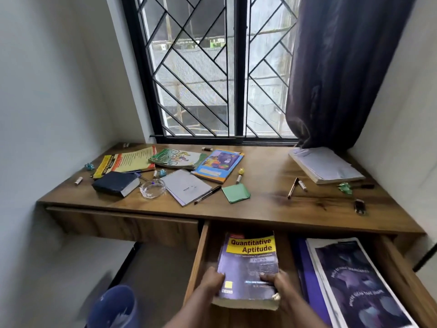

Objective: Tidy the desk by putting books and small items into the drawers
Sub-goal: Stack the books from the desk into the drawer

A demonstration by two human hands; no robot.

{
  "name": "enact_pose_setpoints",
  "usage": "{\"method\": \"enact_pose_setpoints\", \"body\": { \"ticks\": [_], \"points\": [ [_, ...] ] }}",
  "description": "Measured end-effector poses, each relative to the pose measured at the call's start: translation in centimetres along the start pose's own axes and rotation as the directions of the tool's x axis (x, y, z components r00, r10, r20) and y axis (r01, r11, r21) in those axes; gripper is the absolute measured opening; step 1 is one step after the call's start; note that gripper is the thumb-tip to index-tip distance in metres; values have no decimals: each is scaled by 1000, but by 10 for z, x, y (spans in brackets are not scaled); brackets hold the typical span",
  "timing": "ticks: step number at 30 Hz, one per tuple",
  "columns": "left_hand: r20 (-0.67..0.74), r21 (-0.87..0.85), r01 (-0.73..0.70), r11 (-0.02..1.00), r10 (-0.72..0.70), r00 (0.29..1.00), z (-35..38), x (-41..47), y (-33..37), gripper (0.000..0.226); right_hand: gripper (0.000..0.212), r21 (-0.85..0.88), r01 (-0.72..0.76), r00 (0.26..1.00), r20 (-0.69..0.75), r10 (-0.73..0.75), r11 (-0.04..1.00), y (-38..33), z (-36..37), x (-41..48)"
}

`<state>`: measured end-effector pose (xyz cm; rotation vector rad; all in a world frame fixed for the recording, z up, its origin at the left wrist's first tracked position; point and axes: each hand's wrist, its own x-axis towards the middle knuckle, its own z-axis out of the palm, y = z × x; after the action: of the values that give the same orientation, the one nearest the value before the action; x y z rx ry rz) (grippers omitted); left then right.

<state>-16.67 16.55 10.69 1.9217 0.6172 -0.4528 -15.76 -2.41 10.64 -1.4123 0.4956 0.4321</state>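
A thick purple book titled "Quantitative Aptitude" (250, 259) lies low in the open right drawer (198, 256), on its left side. My left hand (211, 281) grips its near left edge and my right hand (277, 284) grips its near right corner. A dark purple book (352, 280) lies in the drawer's right part. On the desk (260, 209) lie a yellow-red book (127, 162), a green picture book (177, 158), a blue picture book (217, 165), a dark thick book (115, 183), a spiral notepad (186, 189) and a white paper stack (324, 165).
Small items are scattered on the desk: a glass ashtray (152, 188), a black pen (208, 194), a green paper pad (236, 193), a brown pen (292, 187), crumpled green paper (345, 187). The left drawer (123, 223) is closed. A dark curtain (343, 72) hangs at the right.
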Motion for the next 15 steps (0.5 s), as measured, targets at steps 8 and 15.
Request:
{"method": "enact_pose_setpoints", "body": {
  "ticks": [8, 15],
  "points": [
    [105, 251, 16, 968, -44, 993, 4, 24, -6, 83, 21, 38, -17, 999, 47, 16, 999, 8, 27, 56],
    [88, 338, -30, 941, 0, 996, 7, 21, -15, 127, 17, 11, -75, 997, -6, 75, 997, 20, 36, 84]
  ]
}}
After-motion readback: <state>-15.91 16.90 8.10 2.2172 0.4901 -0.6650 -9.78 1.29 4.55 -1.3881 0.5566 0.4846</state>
